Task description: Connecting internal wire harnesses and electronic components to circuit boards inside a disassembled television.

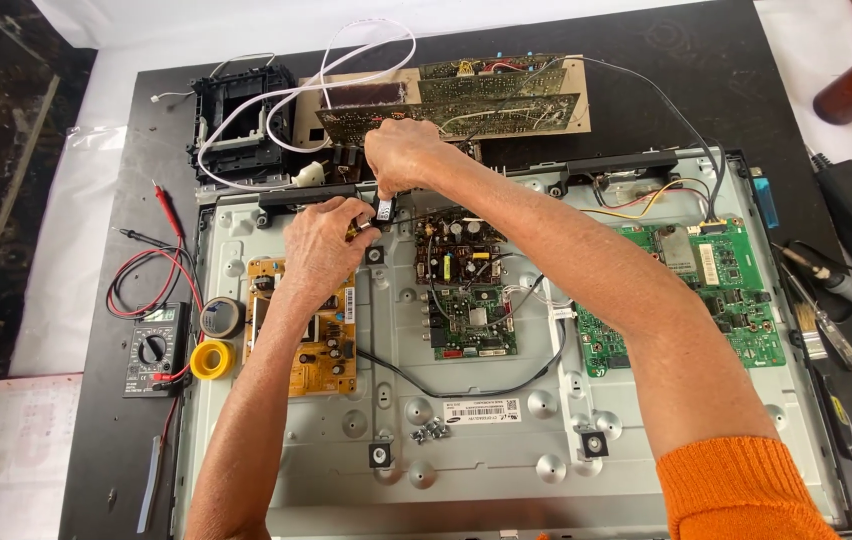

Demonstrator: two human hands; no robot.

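Note:
An opened flat-screen chassis with a grey metal back panel [506,440] lies in front of me. My left hand [321,248] rests over the top of the yellow power board [311,355], its fingers pinching something small and dark near the panel's upper edge. My right hand [404,152] reaches over from the right and grips a small black and white connector piece [384,208] just beside the left fingers. A small green board [461,285] sits right of the hands, and a larger green main board [701,290] lies further right.
A multimeter [154,350] with red and black leads, a yellow tape roll [211,358] and a solder reel [221,317] lie left. Brown circuit boards [486,100] and a black frame [238,125] sit behind. Loose screws [430,431] lie on the panel. Soldering tools [836,280] at right.

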